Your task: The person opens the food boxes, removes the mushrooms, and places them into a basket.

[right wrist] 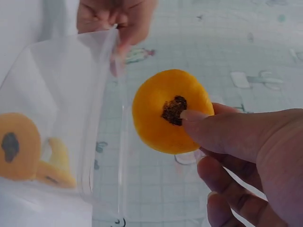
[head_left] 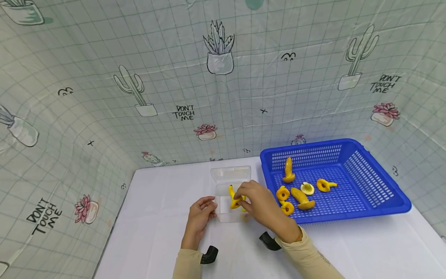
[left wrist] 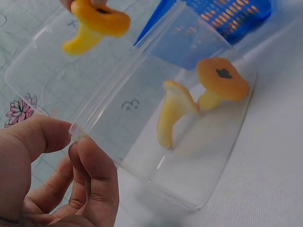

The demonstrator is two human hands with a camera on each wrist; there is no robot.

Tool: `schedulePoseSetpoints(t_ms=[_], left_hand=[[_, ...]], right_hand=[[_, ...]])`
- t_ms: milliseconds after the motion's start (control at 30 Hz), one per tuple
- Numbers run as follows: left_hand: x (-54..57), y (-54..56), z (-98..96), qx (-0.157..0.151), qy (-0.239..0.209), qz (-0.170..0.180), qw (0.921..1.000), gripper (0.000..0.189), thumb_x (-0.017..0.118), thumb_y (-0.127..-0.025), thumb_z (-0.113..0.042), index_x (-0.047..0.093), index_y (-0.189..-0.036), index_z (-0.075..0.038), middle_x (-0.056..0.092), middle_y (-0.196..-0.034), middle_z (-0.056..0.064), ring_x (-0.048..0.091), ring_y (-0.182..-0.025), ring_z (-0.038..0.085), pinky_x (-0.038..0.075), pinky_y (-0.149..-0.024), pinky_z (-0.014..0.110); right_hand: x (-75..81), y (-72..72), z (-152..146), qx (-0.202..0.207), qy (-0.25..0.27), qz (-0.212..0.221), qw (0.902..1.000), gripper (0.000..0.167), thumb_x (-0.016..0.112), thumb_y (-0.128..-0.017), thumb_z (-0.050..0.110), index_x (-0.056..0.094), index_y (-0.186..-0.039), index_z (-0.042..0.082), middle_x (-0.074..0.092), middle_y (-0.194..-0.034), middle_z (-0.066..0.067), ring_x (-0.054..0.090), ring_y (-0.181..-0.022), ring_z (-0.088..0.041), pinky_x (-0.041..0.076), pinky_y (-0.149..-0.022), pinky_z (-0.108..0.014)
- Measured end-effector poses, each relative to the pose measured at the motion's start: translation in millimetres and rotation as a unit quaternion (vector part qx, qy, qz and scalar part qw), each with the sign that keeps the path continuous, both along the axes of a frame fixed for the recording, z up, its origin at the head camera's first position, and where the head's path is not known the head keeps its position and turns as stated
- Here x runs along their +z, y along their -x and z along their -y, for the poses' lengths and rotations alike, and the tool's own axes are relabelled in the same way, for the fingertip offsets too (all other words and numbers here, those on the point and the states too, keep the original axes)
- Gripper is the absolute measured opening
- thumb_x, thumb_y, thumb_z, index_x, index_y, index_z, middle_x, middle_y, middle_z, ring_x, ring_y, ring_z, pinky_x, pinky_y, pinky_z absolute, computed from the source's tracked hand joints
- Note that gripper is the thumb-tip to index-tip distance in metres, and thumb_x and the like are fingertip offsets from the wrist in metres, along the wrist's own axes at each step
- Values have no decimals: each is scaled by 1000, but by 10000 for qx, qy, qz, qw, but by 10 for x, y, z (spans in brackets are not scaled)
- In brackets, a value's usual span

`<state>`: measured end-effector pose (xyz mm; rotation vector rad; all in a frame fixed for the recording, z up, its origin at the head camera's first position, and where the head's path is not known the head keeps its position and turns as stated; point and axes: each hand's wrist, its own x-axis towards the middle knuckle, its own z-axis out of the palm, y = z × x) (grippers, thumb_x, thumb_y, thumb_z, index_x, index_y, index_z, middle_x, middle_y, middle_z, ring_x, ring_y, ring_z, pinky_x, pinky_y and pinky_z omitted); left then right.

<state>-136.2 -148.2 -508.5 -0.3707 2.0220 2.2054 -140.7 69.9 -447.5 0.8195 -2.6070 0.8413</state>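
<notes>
My left hand (head_left: pixel 200 217) pinches the rim of a clear plastic box (left wrist: pixel 137 156) between thumb and fingers, at the box's left side. Its lid (head_left: pixel 231 174) stands raised at the back. In my right hand (head_left: pixel 256 201) a yellow mushroom (right wrist: pixel 161 111) is pinched by the cap, with the thumb on the dark spot at its centre. That mushroom hangs over the box opening, stem pointing away from the hand. Inside the box lie two more mushrooms, one with its orange cap (left wrist: pixel 220 78) showing and a paler one (left wrist: pixel 170 113) leaning beside it.
To the right stands a blue plastic basket (head_left: pixel 379 207) with several yellow mushrooms (head_left: pixel 302 198) inside, mostly toward its left. A white cloth covers the table (head_left: pixel 153 217). Behind hangs a checked curtain (head_left: pixel 244 100) printed with cacti. Black curved pieces (head_left: pixel 210 255) sit at both wrists.
</notes>
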Motion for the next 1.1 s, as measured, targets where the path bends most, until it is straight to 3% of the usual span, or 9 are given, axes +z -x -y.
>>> schedulePoseSetpoints(t_ms=[633,1100], left_hand=[[24,-13,-9,30,-22,27,10000,36,66,-95,6,60,-130,14,63,-93,1,58,-67,9,53,-62,20],[24,-5,-14,13,-22,20,10000,36,66,-95,6,60,-130,14,63,-91,0,58,-67,9,53,-61,19]], right_hand=[[12,-157,-527,-495,455,41,9977,24,90,-81,-1,79,-92,17,72,-95,8,64,-91,-15,57,-81,-35],[-3,-143,-885,-282,294,-981,9943,33,94,-69,-10,79,-89,12,73,-92,4,68,-92,-19,61,-81,-43]])
